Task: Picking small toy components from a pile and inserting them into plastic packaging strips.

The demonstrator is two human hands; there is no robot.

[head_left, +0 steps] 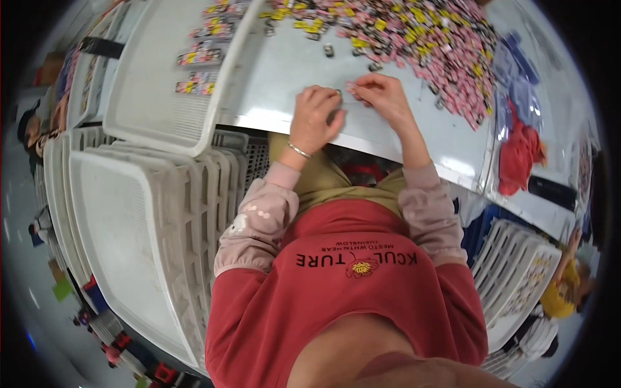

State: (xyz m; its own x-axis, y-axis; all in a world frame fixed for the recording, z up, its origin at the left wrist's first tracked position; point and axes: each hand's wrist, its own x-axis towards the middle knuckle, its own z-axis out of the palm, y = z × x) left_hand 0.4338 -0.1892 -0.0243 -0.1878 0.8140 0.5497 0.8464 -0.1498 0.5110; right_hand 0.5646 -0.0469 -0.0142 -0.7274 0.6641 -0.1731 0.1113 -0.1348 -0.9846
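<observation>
My left hand, a bracelet at its wrist, is held over the near edge of the white table. Its fingers are curled, with a small dark piece at the tips. Close by on the right, my right hand pinches a small pink piece between thumb and forefinger. The two pieces are close but look apart. Beyond the hands spreads a heap of small pink, yellow and black pieces, too small to name. A few loose dark pieces lie on the table in front of it.
A white mesh tray at the table's left holds rows of colourful pieces. Stacked white trays stand below it, and more trays at the right. Clear plastic bags and a red bag lie right of the heap.
</observation>
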